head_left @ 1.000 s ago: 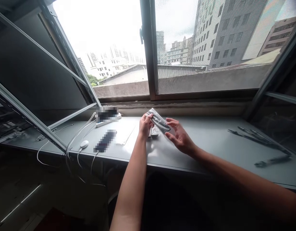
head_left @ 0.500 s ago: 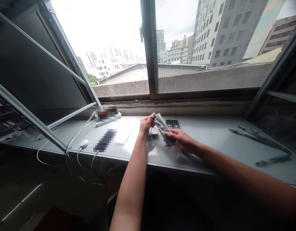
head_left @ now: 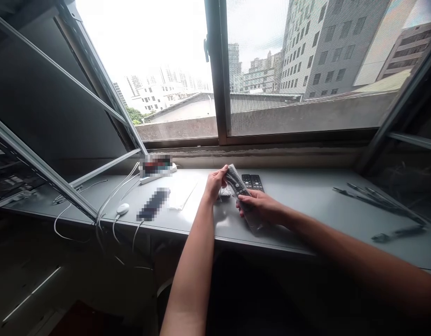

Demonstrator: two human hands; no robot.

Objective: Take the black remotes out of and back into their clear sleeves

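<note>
A dark remote control point(head_left: 238, 185) in a clear plastic bag point(head_left: 253, 221) is held tilted above the desk, between both hands. My left hand point(head_left: 215, 182) pinches the upper end of the bagged remote. Around its lower part my right hand point(head_left: 260, 206) is closed, thumb on top, and the loose end of the bag hangs below. Just behind, two black remote controls point(head_left: 252, 182) lie side by side on the desk, partly covered by the held one. A small whitish bundle point(head_left: 224, 193) sits beneath my left hand, mostly hidden.
On the grey desk point(head_left: 306, 196) at left are a white power strip point(head_left: 158, 173), a blurred-out dark object point(head_left: 153, 204), a white sheet point(head_left: 182, 196) and a white round device point(head_left: 122, 209) with cables. Several dark cables point(head_left: 379, 200) lie at right. Metal frames flank the window.
The bagged remote has turned slightly, so its buttons show more clearly. My left hand has shifted a little to the right. The bag's loose end now hangs straighter below my right hand.
</note>
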